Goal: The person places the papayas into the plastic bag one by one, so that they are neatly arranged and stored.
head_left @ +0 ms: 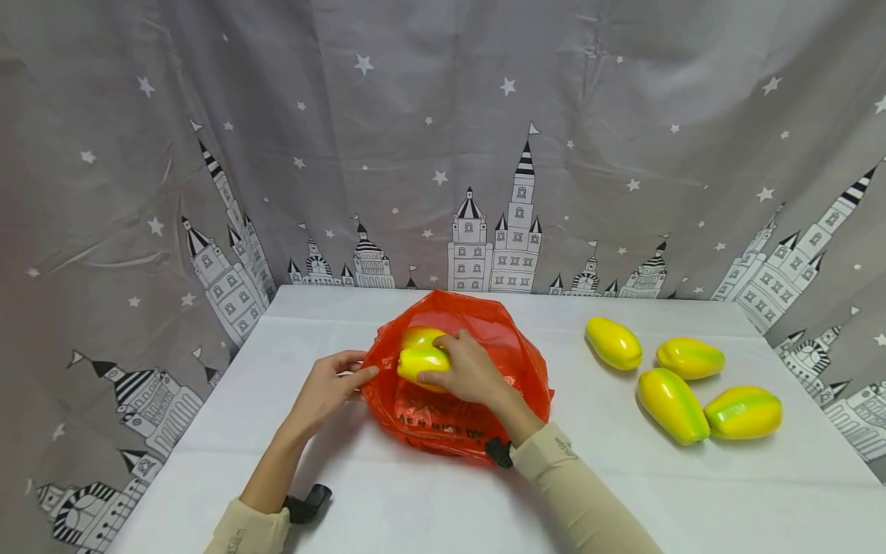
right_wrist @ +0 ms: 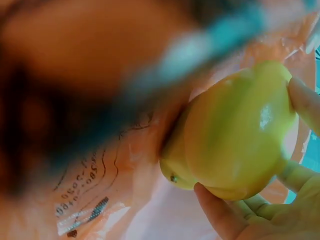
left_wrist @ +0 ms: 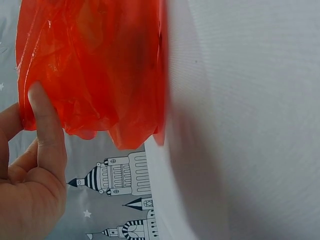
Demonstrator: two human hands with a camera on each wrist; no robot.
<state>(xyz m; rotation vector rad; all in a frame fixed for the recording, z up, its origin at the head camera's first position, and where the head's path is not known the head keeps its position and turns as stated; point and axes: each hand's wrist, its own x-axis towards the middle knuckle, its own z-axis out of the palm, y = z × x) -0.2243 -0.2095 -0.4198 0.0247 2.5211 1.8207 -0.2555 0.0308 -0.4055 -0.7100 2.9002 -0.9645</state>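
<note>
A: Hands?
B: Left hand (head_left: 334, 387) is pinching the red plastic bag (head_left: 443, 443) by its rim. Right hand (head_left: 471, 371) is reaching in, gripping a papaya (head_left: 419, 362) inside.
A: Beyond?
B: Four papayas (head_left: 670, 404) are lying rightward on white cloth (head_left: 727, 500).

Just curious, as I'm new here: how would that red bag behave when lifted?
The red bag would probably flop: its film is creased. The translucent film itself looks light. It might sag without the left hand pinching its edge.
</note>
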